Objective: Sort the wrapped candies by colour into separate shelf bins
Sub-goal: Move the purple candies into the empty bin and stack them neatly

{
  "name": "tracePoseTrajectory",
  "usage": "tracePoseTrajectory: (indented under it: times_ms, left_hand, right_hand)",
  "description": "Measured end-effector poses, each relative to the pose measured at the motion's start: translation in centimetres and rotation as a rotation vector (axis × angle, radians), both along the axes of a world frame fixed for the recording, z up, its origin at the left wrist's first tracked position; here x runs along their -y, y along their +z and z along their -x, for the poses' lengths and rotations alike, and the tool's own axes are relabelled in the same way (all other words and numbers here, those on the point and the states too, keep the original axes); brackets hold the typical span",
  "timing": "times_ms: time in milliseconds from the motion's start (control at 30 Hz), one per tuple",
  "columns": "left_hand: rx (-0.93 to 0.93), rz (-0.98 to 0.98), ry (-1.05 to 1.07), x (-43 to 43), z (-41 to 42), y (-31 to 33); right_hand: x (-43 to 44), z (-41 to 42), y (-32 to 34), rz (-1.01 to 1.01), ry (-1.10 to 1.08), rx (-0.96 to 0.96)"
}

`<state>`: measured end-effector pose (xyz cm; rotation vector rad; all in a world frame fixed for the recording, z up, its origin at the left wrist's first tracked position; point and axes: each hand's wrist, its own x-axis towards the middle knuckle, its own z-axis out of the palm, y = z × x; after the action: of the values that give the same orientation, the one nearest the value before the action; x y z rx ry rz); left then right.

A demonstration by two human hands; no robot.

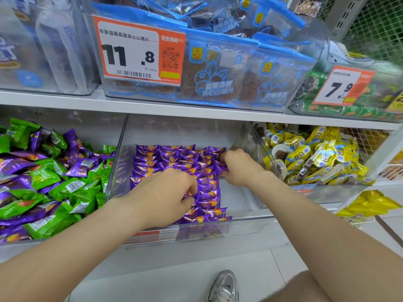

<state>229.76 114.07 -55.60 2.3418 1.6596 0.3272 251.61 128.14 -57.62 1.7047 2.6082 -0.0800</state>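
The purple foil-wrapped candies (pixel 174 160) lie in tidy overlapping rows on the floor of the clear plastic middle bin (pixel 238 199), filling its left and back parts. To do this step well, I judge each new piece should go down flat against the last one, its orange print facing up, so the rows stay straight and none slides into the bare right corner.

The left hand (pixel 168 192) rests over the front rows. Its fingers (pixel 192 187) are curled and its thumb is drawn in, pinching a wrapper. The right hand (pixel 239 166) sits at the right end of the back rows, its fingers (pixel 224 159) bent and closed on the edge pieces.

Beside this, the left bin holds green foil-wrapped candies (pixel 43 177) mixed with purple ones, not yet sorted. Yellow cartoon-printed packets (pixel 316 153) fill the right bin.
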Motion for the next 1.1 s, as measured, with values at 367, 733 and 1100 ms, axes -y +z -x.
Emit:
tracePoseTrajectory:
  times_ms: [367, 733, 1100]
  left_hand:
    - [-0.066, -0.031, 0.001, 0.3, 0.0, 0.8]
    - [0.046, -0.256, 0.240, 4.4, 4.3, 6.3]
    - [-0.272, 0.186, 0.764, 5.4, 21.7, 5.5]
  right_hand:
    - [0.2, 0.0, 0.6, -0.074, 0.037, -0.051]
    - [11.3, 9.0, 7.0, -0.014, 0.285, -0.511]
    - [16.2, 20.9, 7.2, -0.093, 0.534, -0.471]
